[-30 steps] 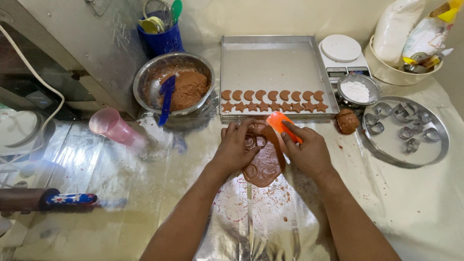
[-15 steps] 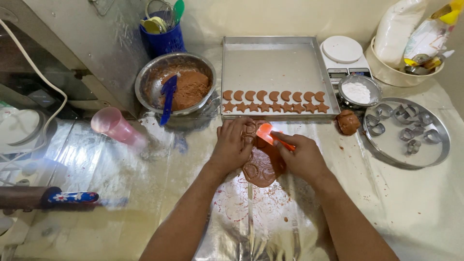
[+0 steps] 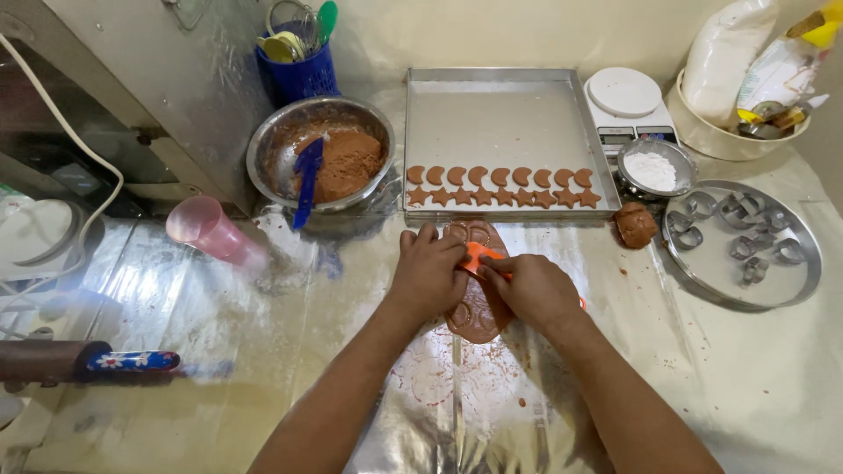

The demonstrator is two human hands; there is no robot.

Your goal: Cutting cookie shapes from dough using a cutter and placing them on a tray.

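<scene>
A flat sheet of brown dough (image 3: 479,309) lies on the foil-covered table (image 3: 263,351), partly under both hands, with cut shapes pressed into its far end just beyond the fingers. The right hand (image 3: 531,288) is closed around an orange scraper (image 3: 481,258), whose blade sticks out toward the left hand (image 3: 428,272); the left hand's fingers curl down onto the dough and meet the blade's tip, so it pinches or steadies there rather than gripping anything whole. Just beyond the hands sits a metal tray (image 3: 500,114), with two rows of brown cut-outs (image 3: 500,187), crescents behind and stars in front, along its near edge. Right of the right hand, near the tray's corner, rests a dough ball (image 3: 635,225); past it are a small bowl of white flour (image 3: 652,168) and a white scale (image 3: 625,95). Farther right lies a round plate (image 3: 803,281) holding metal cutters (image 3: 738,233). Beyond and left of the left hand stands a steel bowl (image 3: 272,145) of brown dough with a blue spatula (image 3: 306,180) in it, and behind it a blue pot of utensils (image 3: 303,75). A pink cup (image 3: 211,230) lies on its side left of the hands, and a rolling pin (image 3: 79,362) rests far left, well apart.
</scene>
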